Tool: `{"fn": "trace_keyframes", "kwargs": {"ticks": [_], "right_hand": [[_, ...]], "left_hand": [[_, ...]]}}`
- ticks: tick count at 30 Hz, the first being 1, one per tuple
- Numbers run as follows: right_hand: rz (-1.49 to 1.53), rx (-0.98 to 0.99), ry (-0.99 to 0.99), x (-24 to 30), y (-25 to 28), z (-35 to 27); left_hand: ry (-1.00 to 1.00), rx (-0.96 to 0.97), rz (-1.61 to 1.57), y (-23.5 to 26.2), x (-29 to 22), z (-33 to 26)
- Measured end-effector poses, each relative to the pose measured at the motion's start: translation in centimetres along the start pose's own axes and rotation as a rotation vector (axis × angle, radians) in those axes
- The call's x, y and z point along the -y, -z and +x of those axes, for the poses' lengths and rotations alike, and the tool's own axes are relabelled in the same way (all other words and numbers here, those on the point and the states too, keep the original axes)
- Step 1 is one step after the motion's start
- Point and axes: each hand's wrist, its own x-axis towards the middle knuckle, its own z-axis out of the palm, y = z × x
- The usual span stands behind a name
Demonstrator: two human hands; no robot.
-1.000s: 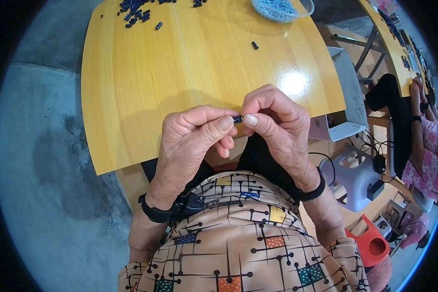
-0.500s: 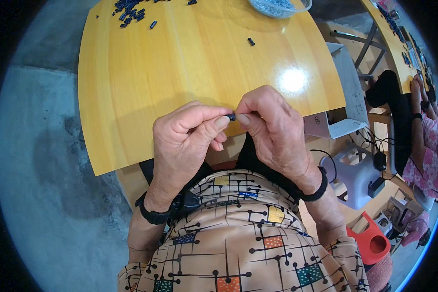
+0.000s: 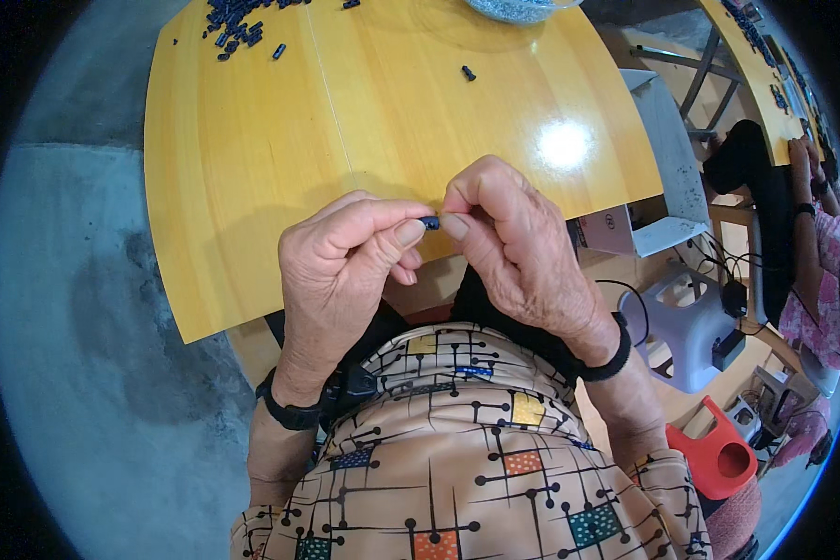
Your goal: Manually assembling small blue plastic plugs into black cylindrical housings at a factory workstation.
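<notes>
Where the two hands meet over the near edge of the yellow wooden surface (image 3: 252, 168), a small dark blue piece (image 3: 429, 222) sits pinched between them, right at the fingertips. The left hand (image 3: 341, 266) grips it from the left w/ thumb tip and forefinger closed on it; the right hand (image 3: 513, 247) closes on it from the right, thumb pressed against the piece's end, other fingers curled in above. Piece is mostly hidden by the fingertips, so its shape can't be told beyond short and dark.

Both hands hang just above the surface's near rim, knuckles up, backs toward the camera, wrists angled inward so the forearms come up from the lower edge in a V. Each wrist wears a black band. Left hand's lower fingers are tucked under toward the palm.

Far side of the surface: a heap of small dark pieces (image 3: 233, 19) at the top left, one lone dark piece (image 3: 469, 73) nearer the middle, and a bowl of bluish bits (image 3: 523, 9) at the top edge, all well apart from the hands
</notes>
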Motion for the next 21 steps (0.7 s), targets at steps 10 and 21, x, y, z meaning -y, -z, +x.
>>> {"fn": "trace_keyframes", "kwargs": {"ticks": [10, 21], "right_hand": [[0.060, -0.051, -0.072, -0.2, -0.1, -0.1], [0.573, -0.051, -0.285, 0.0, -0.4, -1.2]], "left_hand": [[0.114, 0.007, -0.111, 0.2, 0.3, 0.5], [0.069, 0.056, -0.150, -0.2, 0.2, 0.2]]}}
